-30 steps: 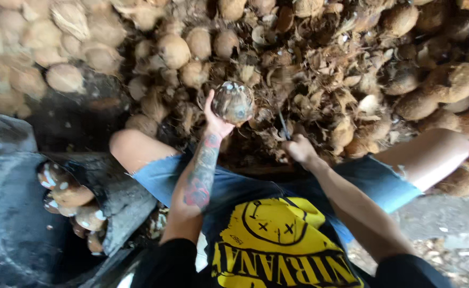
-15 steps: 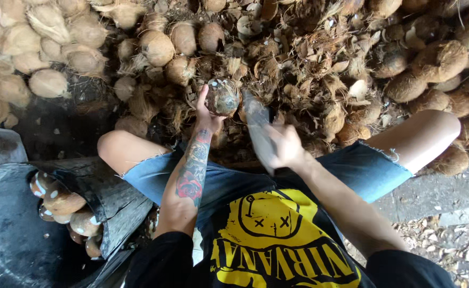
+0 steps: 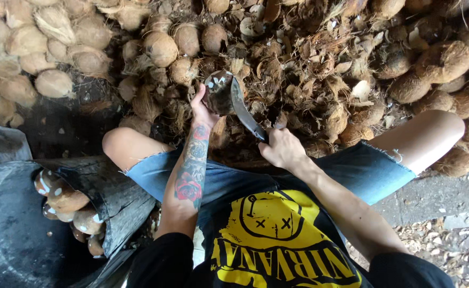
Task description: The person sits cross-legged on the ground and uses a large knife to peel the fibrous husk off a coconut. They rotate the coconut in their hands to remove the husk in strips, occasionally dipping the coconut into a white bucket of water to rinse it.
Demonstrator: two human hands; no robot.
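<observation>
Husk-strewn ground, left hand (image 3: 202, 109) gripping coconut (image 3: 218, 93), right hand (image 3: 281, 149) clenched on knife (image 3: 245, 112).

Soft daylight, no hard sun; overall medium-bright w/ warm brown cast. Brightest at top left, where the pale husked coconuts (image 3: 23, 40) look nearly washed out, and on the bare knee at right. Bottom left goes dim: the dark tub (image 3: 10, 234) and the gap beside it lose detail in shadow. Shadows are diffuse, no sharp edges; deep shade between the thighs. No real glare, just a faint sheen on the knife blade (image 3: 245, 109). Centre is sharp, tattoo lines crisp. Wide-angle lens bends the edges, esp. corners; slight softness there. No motion blur on the hands.
</observation>
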